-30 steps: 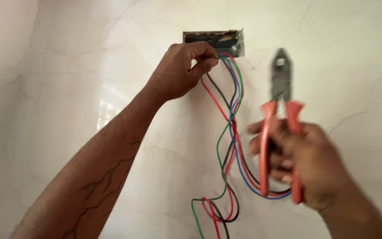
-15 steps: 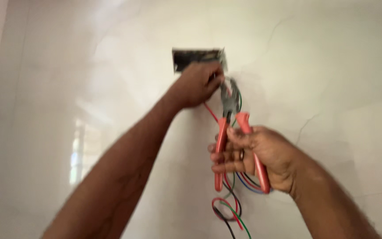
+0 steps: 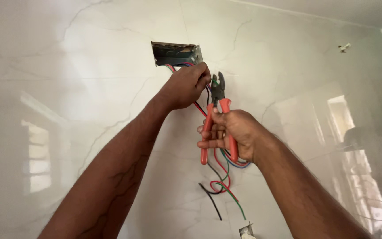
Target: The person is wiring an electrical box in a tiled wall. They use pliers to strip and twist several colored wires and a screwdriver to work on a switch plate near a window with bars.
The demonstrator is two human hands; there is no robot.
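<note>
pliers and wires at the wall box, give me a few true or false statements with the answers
1. The right hand holds pliers with orange-red handles. True.
2. The left hand rests flat on the wall, away from the wires. False: it grips the wires just below the wall box.
3. The wires are all one colour. False: red, green, blue and black show.
4. The wall box is a recessed opening in a pale marble-look wall. True.
5. The pliers point downward. False: the head points up toward the left hand.
</note>
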